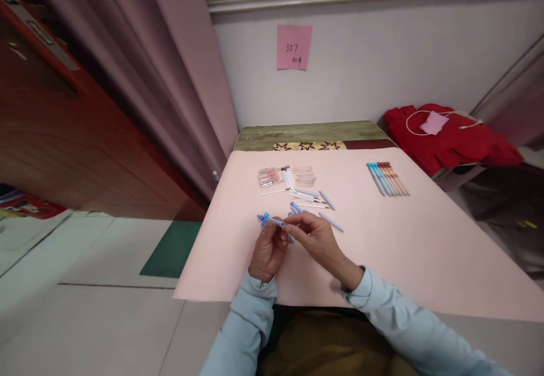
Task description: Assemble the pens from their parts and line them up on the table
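My left hand (268, 251) is closed around a blue pen barrel (277, 223) with a bright blue decorated top (266, 217). The barrel's open end points right, toward my right hand (317, 239). My right thumb and fingertips pinch together at that end; whatever is between them is too small to make out. Just behind my hands lie loose blue pen parts (296, 207), partly hidden by my fingers. A lavender-blue barrel (331, 222) rests beyond my right hand, and another (327, 200) lies farther back. White pen refills (308, 197) are scattered beside them.
At the back of the pink-covered table (416, 251) lie brownish clear pen parts (270, 177), white refills (288, 177) and pale barrels (304, 175). A row of blue and brown pens (386, 178) sits at right. Red cloth (450, 140) with a cable stands beyond.
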